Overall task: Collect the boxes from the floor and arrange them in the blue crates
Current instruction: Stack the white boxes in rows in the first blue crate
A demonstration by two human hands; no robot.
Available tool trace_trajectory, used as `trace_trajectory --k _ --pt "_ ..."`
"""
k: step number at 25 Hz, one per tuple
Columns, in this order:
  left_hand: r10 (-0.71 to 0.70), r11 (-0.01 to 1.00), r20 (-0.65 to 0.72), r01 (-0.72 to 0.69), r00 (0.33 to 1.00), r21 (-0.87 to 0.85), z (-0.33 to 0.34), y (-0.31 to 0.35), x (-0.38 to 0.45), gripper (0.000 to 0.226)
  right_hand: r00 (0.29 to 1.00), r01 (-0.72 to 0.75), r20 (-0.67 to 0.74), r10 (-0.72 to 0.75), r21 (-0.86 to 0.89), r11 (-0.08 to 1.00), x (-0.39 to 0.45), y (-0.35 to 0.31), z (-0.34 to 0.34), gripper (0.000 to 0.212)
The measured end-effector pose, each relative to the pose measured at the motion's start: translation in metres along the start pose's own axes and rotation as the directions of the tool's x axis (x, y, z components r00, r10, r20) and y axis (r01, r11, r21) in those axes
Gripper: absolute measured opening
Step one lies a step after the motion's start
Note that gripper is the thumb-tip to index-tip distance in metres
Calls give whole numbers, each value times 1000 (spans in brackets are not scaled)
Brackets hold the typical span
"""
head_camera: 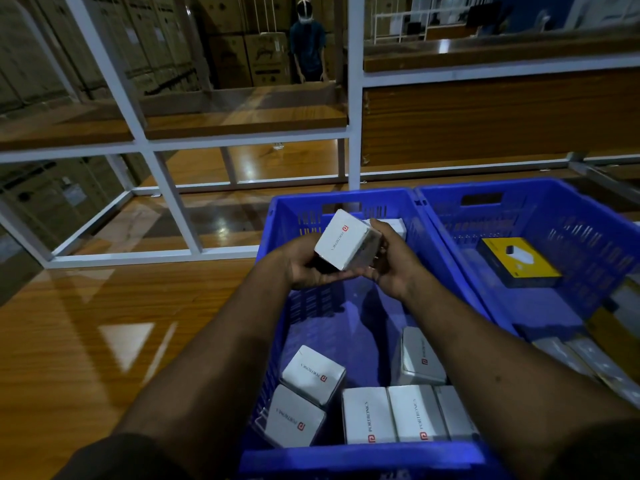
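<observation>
Left hand (309, 268) and right hand (389, 263), each grip clamped on glossy white cardboard box (346, 240), above slotted blue plastic crate (273, 237).

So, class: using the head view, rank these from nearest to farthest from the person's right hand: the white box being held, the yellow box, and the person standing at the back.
1. White box: held between both hands, touching the right hand, above the left crate.
2. Yellow box: to the right, lying in the right crate.
3. Standing person: far back, beyond the white shelving frame.
</observation>
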State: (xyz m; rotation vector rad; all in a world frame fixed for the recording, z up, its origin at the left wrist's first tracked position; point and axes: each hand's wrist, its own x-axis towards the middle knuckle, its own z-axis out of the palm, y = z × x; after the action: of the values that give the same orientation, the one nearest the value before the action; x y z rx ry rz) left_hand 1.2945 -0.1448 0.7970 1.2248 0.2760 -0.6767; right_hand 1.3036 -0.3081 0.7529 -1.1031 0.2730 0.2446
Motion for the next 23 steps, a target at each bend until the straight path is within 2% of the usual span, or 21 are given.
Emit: trace_trajectory --k 4,7,8,9,11,13,15,19,23 --pt "4 997 -85 3 996 81 3 -2 7 33 995 -97 -5 97 -47 994 -1 0 1 34" --pt "60 998 -198 -55 978 32 1 -1 11 65 957 -264 -110 267 39 964 5 2 -6 34" --pt "81 995 -204 -69 976 65 1 0 11 70 942 -297 -148 300 42 954 7 4 -9 36" --pt "112 986 -193 -86 975 141 2 -1 11 66 934 -319 -163 319 27 947 9 5 -12 38" --pt "191 936 -147 -135 970 325 5 -3 12 41 936 -334 -124 330 -14 942 12 9 -14 37" --pt "242 905 -142 -171 960 391 7 -4 14 22 942 -329 -82 326 -34 944 7 6 -9 29" --pt "249 928 -191 -178 950 327 6 -5 16 12 942 -329 -81 326 -19 944 7 5 -5 26" --pt "241 952 -288 -169 927 254 1 -4 24 17 933 -347 -100 346 6 938 9 8 -2 37" --pt "188 972 -333 -126 924 201 -4 0 24 58 975 -222 -40 220 -57 973 6 4 -1 24"
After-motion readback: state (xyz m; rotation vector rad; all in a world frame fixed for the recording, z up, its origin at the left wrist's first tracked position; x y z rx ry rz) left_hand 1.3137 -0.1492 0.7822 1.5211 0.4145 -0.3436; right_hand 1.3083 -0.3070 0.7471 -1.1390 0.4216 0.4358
